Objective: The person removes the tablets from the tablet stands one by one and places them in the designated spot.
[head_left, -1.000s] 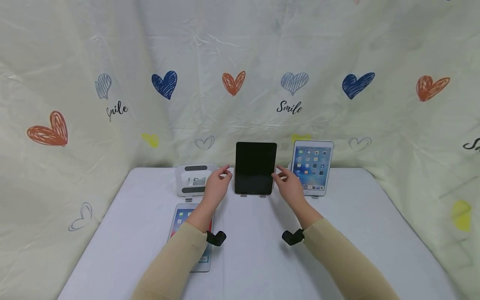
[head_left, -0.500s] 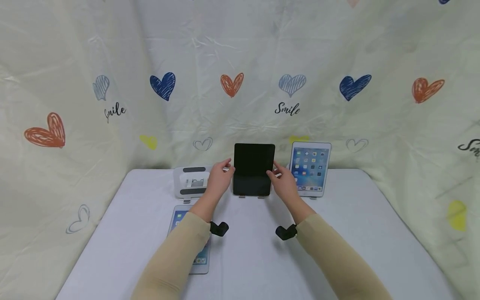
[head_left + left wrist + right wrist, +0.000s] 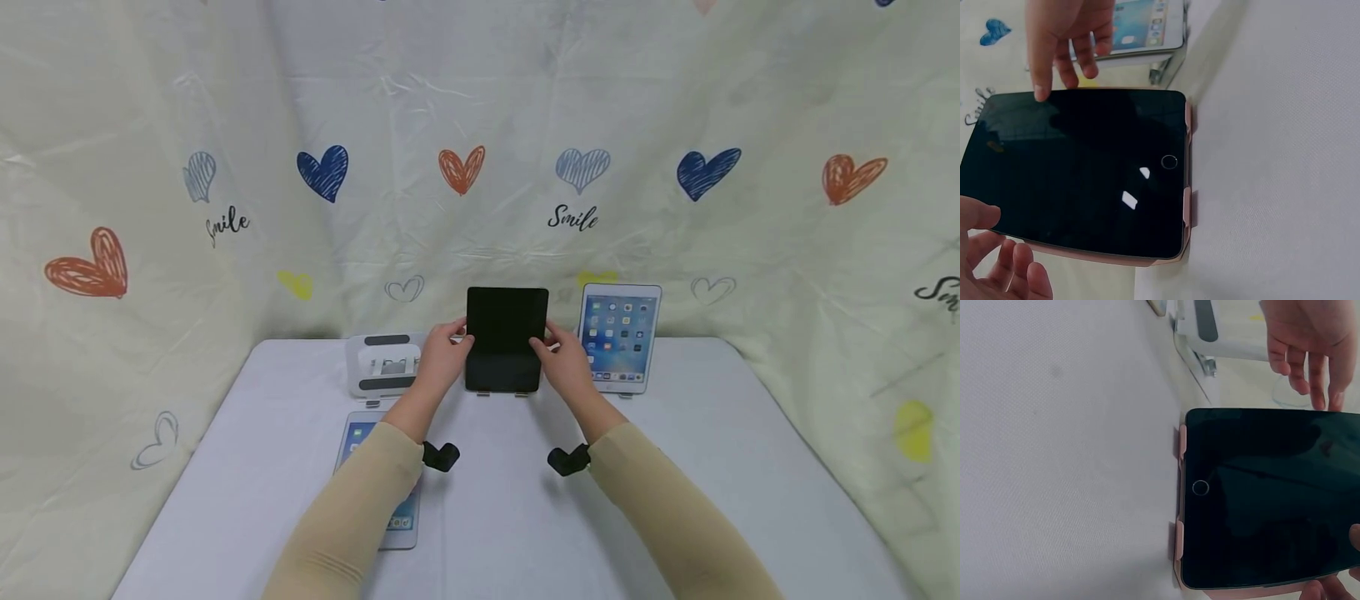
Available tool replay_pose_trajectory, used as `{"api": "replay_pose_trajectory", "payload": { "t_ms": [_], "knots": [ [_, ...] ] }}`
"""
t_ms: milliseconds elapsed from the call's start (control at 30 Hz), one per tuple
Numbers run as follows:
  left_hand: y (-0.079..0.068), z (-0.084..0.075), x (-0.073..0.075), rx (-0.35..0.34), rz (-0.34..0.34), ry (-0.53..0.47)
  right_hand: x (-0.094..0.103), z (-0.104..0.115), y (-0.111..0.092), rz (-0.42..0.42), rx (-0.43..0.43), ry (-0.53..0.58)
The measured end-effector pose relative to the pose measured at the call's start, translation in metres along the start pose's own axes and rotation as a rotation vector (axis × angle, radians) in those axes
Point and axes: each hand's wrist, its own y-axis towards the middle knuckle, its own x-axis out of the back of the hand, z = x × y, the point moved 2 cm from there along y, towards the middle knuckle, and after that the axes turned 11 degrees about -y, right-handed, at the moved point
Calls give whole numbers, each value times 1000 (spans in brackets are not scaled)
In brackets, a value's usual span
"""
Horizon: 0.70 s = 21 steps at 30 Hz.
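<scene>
A tablet with a dark screen (image 3: 506,337) leans upright on a pink stand (image 3: 1187,205), its home-button end resting at the stand's two lower clips. My left hand (image 3: 441,357) pinches the tablet's left edge, thumb on the front and fingers behind. On the opposite edge my right hand (image 3: 566,363) does the same; its thumb (image 3: 1041,87) lies at the screen's border in the left wrist view. Both hands hold the tablet at about mid-height. In the right wrist view my right hand is mostly cut off at the lower corner.
Right of the dark tablet, a white tablet (image 3: 621,337) with a lit screen leans on its own stand. At the left is a white stand (image 3: 386,385) with dark pads. Another white tablet (image 3: 401,533) lies flat on the white table (image 3: 495,500), partly under my left sleeve.
Both hands have closed in from beside the dark tablet, and their thumbs now lie on its front edges. The tablet still stands in the same place.
</scene>
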Motion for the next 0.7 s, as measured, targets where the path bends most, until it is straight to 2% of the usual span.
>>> {"api": "replay_pose_trajectory", "payload": {
  "t_ms": [500, 700],
  "knots": [
    [-1, 6, 3, -18, -3, 31, -3, -6, -2, -10, -4, 42],
    [-3, 12, 5, -47, -9, 31, -4, -11, -4, -46, 26, 47]
  ]
}}
